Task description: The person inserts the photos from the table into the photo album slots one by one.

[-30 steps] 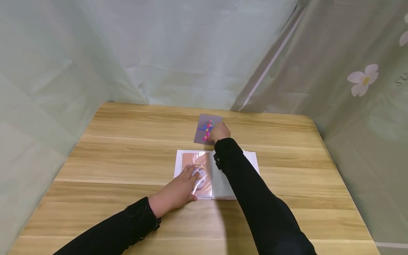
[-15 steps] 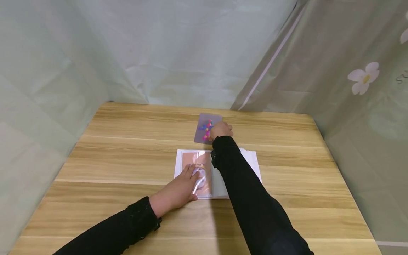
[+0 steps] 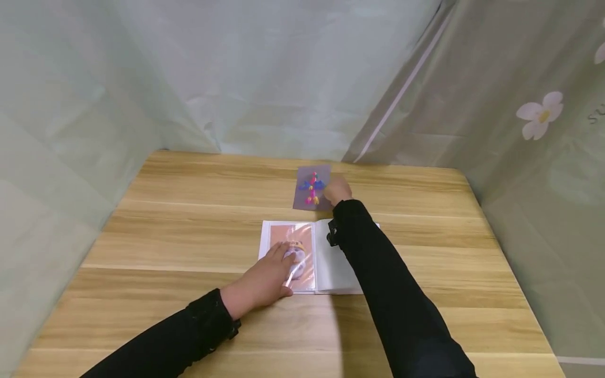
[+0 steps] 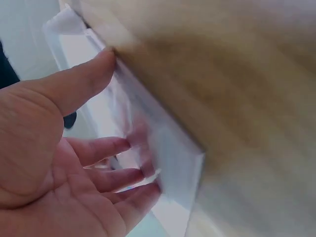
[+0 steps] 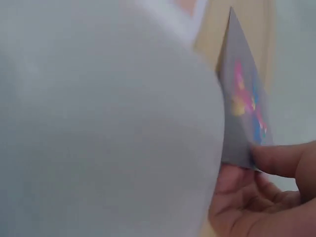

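An open photo album [image 3: 331, 270] lies on the table, its left page showing an orange picture [image 3: 278, 234] of a cartoon animal under a clear sleeve. My left hand [image 3: 262, 283] rests on that page with fingers spread; in the left wrist view its fingertips touch the sleeve and the thumb sits at the album's edge. Behind the album, my right hand [image 3: 337, 190] pinches a grey-purple picture card [image 3: 300, 198] by its edge, thumb on the printed face in the right wrist view. The card bears a pink, blue and yellow figure [image 5: 247, 101].
A wooden table [image 3: 165, 236] carries everything, with pale curtains [image 3: 283, 79] behind and at both sides. My right sleeve [image 3: 378, 262] covers part of the album's right page. A blurred pale sheet [image 5: 108, 123] fills much of the right wrist view.
My right hand has shifted slightly to the right and away from me, and the card has moved with it, uncovering more of the figure. My left hand stays in place.
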The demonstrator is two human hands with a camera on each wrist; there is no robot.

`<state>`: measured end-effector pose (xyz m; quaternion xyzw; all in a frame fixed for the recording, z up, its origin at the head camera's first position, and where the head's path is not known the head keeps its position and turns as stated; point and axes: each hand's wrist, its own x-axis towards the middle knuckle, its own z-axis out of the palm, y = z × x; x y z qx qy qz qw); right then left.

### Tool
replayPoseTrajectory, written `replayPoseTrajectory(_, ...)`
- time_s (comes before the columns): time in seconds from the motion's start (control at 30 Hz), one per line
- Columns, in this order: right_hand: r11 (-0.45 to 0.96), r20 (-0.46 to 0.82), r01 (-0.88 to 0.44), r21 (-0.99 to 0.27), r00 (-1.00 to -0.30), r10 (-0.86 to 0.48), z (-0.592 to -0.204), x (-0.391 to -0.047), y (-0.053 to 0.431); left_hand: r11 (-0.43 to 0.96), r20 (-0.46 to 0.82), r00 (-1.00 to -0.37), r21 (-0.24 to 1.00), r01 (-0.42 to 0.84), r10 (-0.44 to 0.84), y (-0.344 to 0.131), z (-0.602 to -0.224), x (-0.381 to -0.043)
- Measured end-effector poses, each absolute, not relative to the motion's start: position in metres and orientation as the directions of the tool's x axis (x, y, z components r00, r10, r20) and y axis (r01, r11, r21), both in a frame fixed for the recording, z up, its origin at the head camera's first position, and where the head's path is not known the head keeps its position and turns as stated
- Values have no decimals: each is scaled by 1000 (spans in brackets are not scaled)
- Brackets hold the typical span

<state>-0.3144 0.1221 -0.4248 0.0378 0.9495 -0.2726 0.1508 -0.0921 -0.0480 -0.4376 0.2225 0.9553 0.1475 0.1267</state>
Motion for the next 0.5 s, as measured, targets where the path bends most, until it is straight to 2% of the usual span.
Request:
replayPoseTrajectory(0.1,682,-349,249,-688,-937,-10,-428,-318,140,860,-145,-892,367,354,429,-44,-434,-95)
replayPoseTrajectory(0.2,409,-424,379,-830,-905,-22,-426,-316,155,861,-128,-895,360,360,428,-32,-430,-100)
replayPoseTrajectory(0.33,184,-479,461,-868,-875,-66,-418,-310,167,840,-148,-858,340,423,492,-8,-427,-108)
replayPoseTrajectory(0.5,41,-521,521,-853,-841,-144,-413,-300,172,816,-167,-821,328,476,546,15,-429,-116)
